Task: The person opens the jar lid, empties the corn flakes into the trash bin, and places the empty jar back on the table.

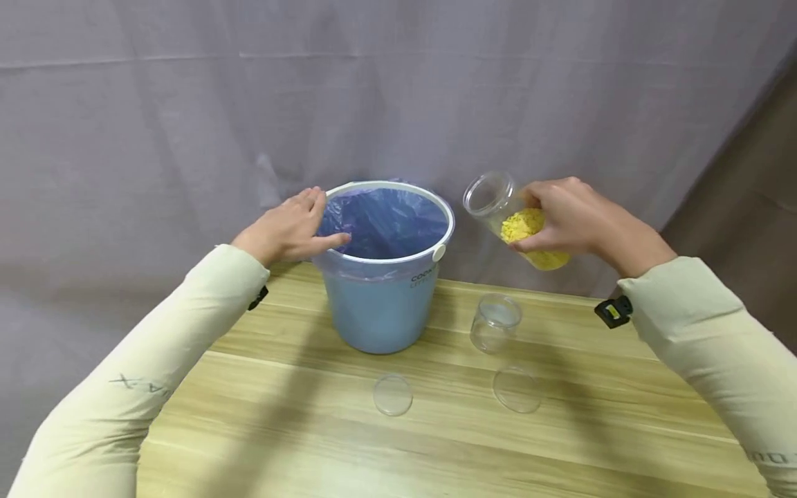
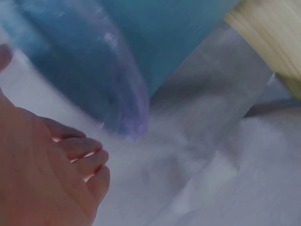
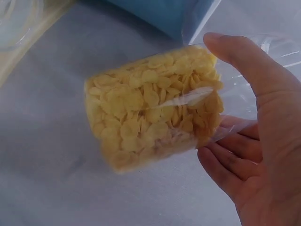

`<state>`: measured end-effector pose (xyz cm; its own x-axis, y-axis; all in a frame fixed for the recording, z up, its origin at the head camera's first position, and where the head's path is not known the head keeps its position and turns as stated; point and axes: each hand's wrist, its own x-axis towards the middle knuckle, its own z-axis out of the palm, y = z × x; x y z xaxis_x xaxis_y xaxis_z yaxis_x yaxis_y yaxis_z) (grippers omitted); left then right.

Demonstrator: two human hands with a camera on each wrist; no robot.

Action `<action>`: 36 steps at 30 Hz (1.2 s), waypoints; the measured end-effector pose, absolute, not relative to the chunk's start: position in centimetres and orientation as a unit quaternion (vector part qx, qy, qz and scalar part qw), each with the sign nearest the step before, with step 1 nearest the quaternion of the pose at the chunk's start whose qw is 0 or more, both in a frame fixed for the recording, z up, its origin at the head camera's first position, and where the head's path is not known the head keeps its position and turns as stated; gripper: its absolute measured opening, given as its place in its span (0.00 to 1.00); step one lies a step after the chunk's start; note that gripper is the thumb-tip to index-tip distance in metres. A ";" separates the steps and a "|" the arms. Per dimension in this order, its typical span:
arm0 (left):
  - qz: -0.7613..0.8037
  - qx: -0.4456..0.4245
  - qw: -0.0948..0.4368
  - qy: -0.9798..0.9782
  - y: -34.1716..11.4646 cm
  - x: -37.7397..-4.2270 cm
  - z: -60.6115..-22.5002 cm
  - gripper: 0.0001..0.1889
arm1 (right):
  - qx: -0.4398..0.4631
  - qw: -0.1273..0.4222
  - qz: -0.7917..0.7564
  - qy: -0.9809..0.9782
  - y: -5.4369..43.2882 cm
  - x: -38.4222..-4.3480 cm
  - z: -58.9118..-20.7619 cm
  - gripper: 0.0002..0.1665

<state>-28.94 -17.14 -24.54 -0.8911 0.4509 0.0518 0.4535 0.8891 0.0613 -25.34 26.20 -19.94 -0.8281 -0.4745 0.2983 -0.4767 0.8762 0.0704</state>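
Note:
My right hand [image 1: 569,214] grips a clear plastic jar [image 1: 488,194], tilted with its uncovered mouth toward the bucket. Yellow flakes [image 3: 150,103] fill the jar's lower part, and my thumb and fingers wrap its upper part in the right wrist view. A blue bucket [image 1: 380,311] with a white rim stands on the table, lined with a translucent bluish-purple plastic bag [image 1: 386,214]. At the bucket's left rim is my left hand [image 1: 289,225], fingers extended and thumb reaching over the rim. The left wrist view shows its palm [image 2: 42,174] facing the bag-covered rim, with nothing held.
A second clear jar [image 1: 495,325] stands right of the bucket on the wooden table [image 1: 311,443]. Two round clear lids [image 1: 392,394] lie nearer the front, one of them below that jar. A grey curtain [image 1: 398,90] hangs behind the table.

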 end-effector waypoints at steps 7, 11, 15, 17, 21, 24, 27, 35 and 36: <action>-0.047 -0.227 0.039 -0.972 -17.8 -29.3 -26.9 0.55 | 0.260 0.131 0.010 -0.957 24.5 -26.3 -20.0 0.37; -0.056 -0.215 0.033 -0.974 -18.1 -29.3 -27.7 0.55 | 0.264 0.124 0.001 -0.956 23.6 -26.6 -20.1 0.31; -0.052 -0.210 0.033 -0.976 -17.9 -29.2 -28.2 0.55 | 0.263 0.108 -0.017 -0.959 22.8 -26.9 -20.2 0.31; -0.045 -0.210 0.033 -0.976 -17.7 -29.0 -28.4 0.55 | 0.260 0.096 -0.032 -0.960 22.5 -27.1 -20.2 0.34; -0.037 -0.212 0.034 -0.976 -17.2 -28.8 -28.5 0.54 | 0.260 0.087 -0.064 -0.960 22.1 -27.2 -20.1 0.40; -0.033 -0.214 0.038 -0.976 -17.0 -28.7 -28.5 0.54 | 0.265 0.103 -0.077 -0.956 21.8 -27.4 -20.1 0.40; -0.031 -0.215 0.042 -0.975 -16.9 -28.5 -28.3 0.54 | 0.273 0.125 -0.087 -0.950 21.5 -27.7 -20.1 0.36; -0.026 -0.219 0.045 -0.974 -16.6 -28.4 -28.1 0.53 | 0.299 0.177 -0.112 -0.931 21.2 -28.3 -20.1 0.31; -0.026 -0.219 0.046 -0.974 -16.6 -28.4 -28.2 0.53 | 0.303 0.185 -0.113 -0.928 21.2 -28.4 -20.1 0.30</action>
<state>-28.36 -16.62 -28.17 -0.9000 0.4241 0.1010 0.4290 0.9028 0.0310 -28.40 21.19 -20.09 -0.7481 -0.6040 0.2747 -0.5209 0.7911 0.3208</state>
